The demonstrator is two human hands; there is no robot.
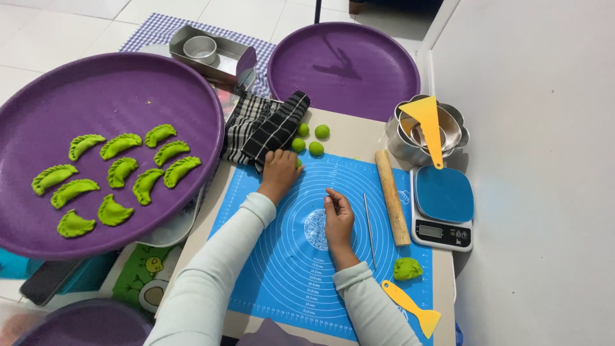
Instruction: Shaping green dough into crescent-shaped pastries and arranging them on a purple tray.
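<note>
1. While the left hand (280, 172) reaches to the far edge of the blue rolling mat (288, 269), its fingers curl down over a small green dough ball (298, 163) of which only a sliver shows at the knuckles. The grip looks closed on it, though the ball is mostly hidden.
2. The right hand (337, 221) rests at the middle of the mat with fingers drawn together and the grip holding nothing that shows; I judge it waits over the printed circles where a piece would be flattened.
3. Three more dough balls (316, 148) sit just beyond the left hand, beside a folded checked cloth (269, 127), probably kept near to cover them.
4. On the right of the mat lie a thin metal rod (369, 224), a wooden rolling pin (392, 197), a lump of green dough (407, 268) and a yellow scraper (412, 307), all within reach of the right hand and apart from its resting spot.
5. Off the mat stand a small digital scale (443, 208) and a nest of metal moulds (428, 131) with a second yellow scraper laid across.
6. To the left, a large purple tray (109, 86) carries rows of folded green dumplings (118, 173); another purple tray (343, 64) lies beyond the worktop (349, 138), bare.
7. Nothing blocks either hand.
</note>
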